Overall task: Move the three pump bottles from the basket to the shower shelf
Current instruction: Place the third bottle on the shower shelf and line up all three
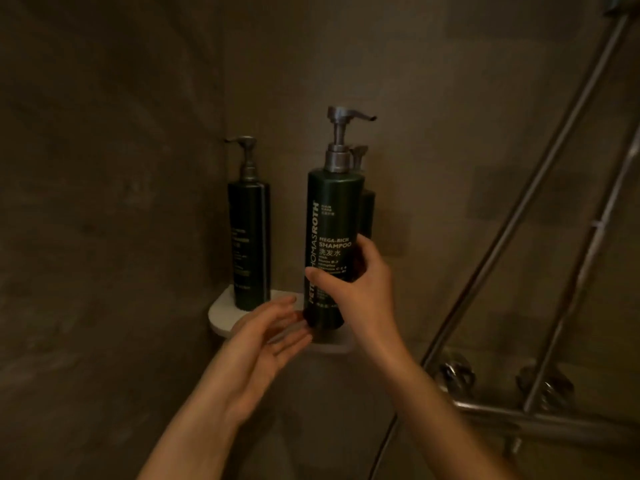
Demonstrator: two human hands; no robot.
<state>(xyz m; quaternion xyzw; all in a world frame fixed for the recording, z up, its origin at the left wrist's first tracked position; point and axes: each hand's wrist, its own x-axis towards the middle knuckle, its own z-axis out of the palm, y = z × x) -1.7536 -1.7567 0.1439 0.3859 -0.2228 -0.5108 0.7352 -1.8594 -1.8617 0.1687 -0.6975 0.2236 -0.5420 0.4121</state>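
Note:
A dark green shampoo pump bottle (pixel 332 216) stands upright at the front of the white corner shower shelf (pixel 221 315), with my right hand (pixel 356 289) wrapped around its lower half. My left hand (pixel 266 337) hovers open just left of the bottle's base, fingers spread, holding nothing. A second dark pump bottle (pixel 248 230) stands on the shelf at the left, in the corner. A third pump bottle (pixel 366 206) stands behind the shampoo bottle, mostly hidden by it. The basket is out of view.
Dark stone-like walls meet in the corner behind the shelf. At the right, slanted metal shower pipes (pixel 540 188) run down to a horizontal bar with two valve knobs (pixel 453 374). A thin hose (pixel 384 445) hangs below.

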